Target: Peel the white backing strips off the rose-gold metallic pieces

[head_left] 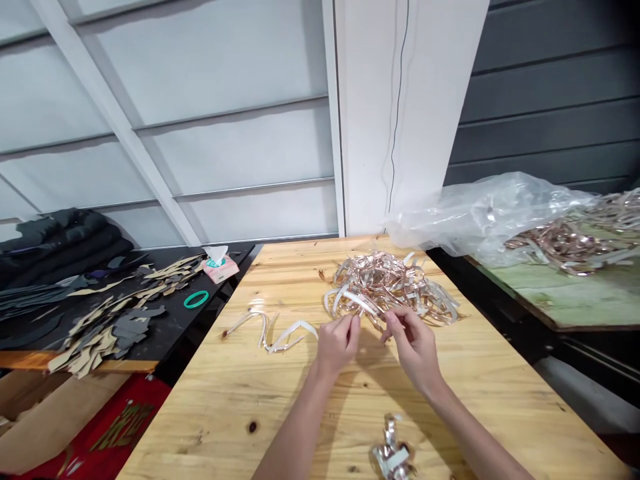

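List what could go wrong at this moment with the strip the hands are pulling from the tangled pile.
1. The strip, pinched by the left hand and right hand, runs into the tangled pile; pulling may drag others along or kink it.
2. The thin edges might nick bare fingers.
3. The small bundle sits near the wooden table front edge beside the right forearm; a sweep could knock it off.

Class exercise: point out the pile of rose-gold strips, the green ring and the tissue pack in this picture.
pile of rose-gold strips [387, 283]: head view, middle of the heap.
green ring [189, 302]: head view, on its left band.
tissue pack [221, 268]: head view, on its pink side.
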`<state>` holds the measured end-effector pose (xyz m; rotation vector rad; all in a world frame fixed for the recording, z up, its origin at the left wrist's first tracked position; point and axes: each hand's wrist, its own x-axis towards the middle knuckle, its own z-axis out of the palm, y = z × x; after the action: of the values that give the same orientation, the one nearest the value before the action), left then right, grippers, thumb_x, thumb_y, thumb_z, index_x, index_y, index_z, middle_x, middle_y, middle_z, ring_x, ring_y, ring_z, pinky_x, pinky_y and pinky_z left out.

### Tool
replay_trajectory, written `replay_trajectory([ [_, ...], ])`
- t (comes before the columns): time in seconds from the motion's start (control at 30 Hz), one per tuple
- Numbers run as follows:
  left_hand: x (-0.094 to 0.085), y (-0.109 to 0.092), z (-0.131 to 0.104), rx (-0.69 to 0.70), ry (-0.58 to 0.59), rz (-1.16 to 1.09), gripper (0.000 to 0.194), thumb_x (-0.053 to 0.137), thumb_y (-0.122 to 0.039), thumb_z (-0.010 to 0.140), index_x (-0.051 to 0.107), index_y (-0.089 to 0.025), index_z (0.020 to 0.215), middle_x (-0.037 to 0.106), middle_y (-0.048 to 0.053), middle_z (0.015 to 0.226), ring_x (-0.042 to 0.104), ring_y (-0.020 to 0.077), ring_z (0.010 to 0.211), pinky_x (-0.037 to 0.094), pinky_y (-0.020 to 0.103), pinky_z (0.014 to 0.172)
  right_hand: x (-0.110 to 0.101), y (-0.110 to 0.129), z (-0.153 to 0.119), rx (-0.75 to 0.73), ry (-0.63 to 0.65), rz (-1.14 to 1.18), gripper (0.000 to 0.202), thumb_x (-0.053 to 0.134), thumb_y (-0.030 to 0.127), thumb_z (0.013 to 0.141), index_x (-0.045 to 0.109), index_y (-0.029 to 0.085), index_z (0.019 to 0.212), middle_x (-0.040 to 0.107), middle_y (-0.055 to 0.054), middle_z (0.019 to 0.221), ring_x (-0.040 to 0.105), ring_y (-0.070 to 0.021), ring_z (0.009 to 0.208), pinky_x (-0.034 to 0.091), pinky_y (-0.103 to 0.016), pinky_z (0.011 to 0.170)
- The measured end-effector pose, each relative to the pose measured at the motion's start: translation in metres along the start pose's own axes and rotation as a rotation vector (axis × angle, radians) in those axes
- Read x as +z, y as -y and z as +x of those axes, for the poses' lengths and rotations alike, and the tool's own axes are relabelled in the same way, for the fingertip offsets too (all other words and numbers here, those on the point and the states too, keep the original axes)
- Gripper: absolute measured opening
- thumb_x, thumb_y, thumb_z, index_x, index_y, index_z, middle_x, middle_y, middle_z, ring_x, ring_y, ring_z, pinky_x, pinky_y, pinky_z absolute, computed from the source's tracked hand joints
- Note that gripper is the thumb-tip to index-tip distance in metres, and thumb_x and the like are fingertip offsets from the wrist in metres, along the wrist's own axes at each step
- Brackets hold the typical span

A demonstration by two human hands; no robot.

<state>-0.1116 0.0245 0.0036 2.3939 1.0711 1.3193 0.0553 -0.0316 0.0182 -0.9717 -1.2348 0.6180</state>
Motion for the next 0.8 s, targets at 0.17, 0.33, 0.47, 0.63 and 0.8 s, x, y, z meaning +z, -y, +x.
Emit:
replay_trajectory([
  [0.17, 0.011, -0.017, -0.004, -0.222, 0.111, -0.492, 0.054, 0.036, -0.053, 0.103, 0.060, -0.019, 0.069, 0.057, 0.004, 0.060, 0.054, 0.0163, 0.058, 0.041, 0.028, 0.060, 0.006, -0.001, -0.001, 0.286, 0.191, 0.463, 0.025, 0.070, 0.042, 0.091, 0.059, 0.021, 0.081, 0.053, 0.004, 0.059, 0.051, -0.0114, 0.046, 0.046, -0.022, 0.040],
  [0.33, 0.031, -0.034, -0.007, -0.542, 0.162, -0.899, 0.053, 0.051, -0.065, 0.095, 0.063, -0.019, 0.119, 0.059, 0.001, 0.067, 0.053, 0.0160, 0.053, 0.043, 0.027, 0.050, 0.014, -0.003, -0.002, 0.451, 0.229, 0.583, 0.039, 0.078, 0.046, 0.081, 0.050, 0.022, 0.072, 0.046, 0.007, 0.051, 0.039, -0.0071, 0.036, 0.037, -0.019, 0.032],
  [0.47, 0.032, -0.038, -0.007, -0.587, 0.026, -0.811, 0.056, 0.045, -0.066, 0.097, 0.067, -0.018, 0.118, 0.065, 0.004, 0.074, 0.055, 0.0167, 0.055, 0.046, 0.028, 0.051, 0.011, 0.000, 0.002, 0.454, 0.243, 0.599, 0.031, 0.076, 0.043, 0.084, 0.054, 0.022, 0.083, 0.049, 0.007, 0.059, 0.044, -0.0079, 0.040, 0.039, -0.018, 0.033],
  [0.63, 0.014, -0.028, -0.003, -0.374, -0.290, -0.312, 0.039, 0.041, -0.045, 0.105, 0.071, -0.019, 0.103, 0.072, 0.010, 0.091, 0.066, 0.0219, 0.085, 0.051, 0.034, 0.084, 0.000, 0.001, 0.008, 0.397, 0.277, 0.296, 0.029, 0.064, 0.050, 0.092, 0.056, 0.022, 0.090, 0.060, 0.002, 0.071, 0.056, -0.0123, 0.051, 0.041, -0.019, 0.036],
  [0.8, 0.006, -0.016, -0.002, -0.333, -0.418, -0.219, 0.034, 0.039, -0.038, 0.106, 0.067, -0.020, 0.109, 0.073, 0.012, 0.104, 0.067, 0.0234, 0.099, 0.049, 0.038, 0.094, 0.002, -0.002, 0.004, 0.350, 0.486, 0.026, 0.034, 0.062, 0.052, 0.094, 0.065, 0.018, 0.092, 0.066, -0.001, 0.072, 0.060, -0.0123, 0.053, 0.040, -0.019, 0.039],
])
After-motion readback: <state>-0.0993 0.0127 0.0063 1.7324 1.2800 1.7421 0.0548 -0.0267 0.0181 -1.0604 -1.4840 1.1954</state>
